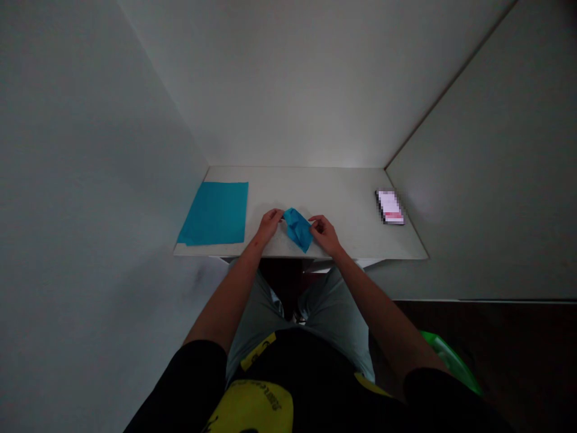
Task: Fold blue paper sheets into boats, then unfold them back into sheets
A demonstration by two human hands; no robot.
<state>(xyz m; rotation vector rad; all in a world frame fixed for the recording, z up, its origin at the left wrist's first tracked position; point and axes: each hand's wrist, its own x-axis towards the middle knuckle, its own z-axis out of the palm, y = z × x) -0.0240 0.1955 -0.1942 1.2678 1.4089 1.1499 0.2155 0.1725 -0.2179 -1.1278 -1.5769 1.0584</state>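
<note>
At the middle of the frame, my left hand [269, 224] and right hand [323, 233] had their fingers closed on opposite ends of a crumpled blue sheet [297, 229], apparently pinching it from both sides so that it stayed bunched between them, just behind the front edge of the white surface [315, 186]. Toward the left, a flat blue sheet [214, 213] lay smooth, well apart from my hands, which likely kept it out of their way. Near the right end of the surface sat a pixelated rectangular object [390, 207], its kind impossible to tell. Pale walls [306, 84] enclosed the surface, and a green object [451, 361] showed at lower right.
</note>
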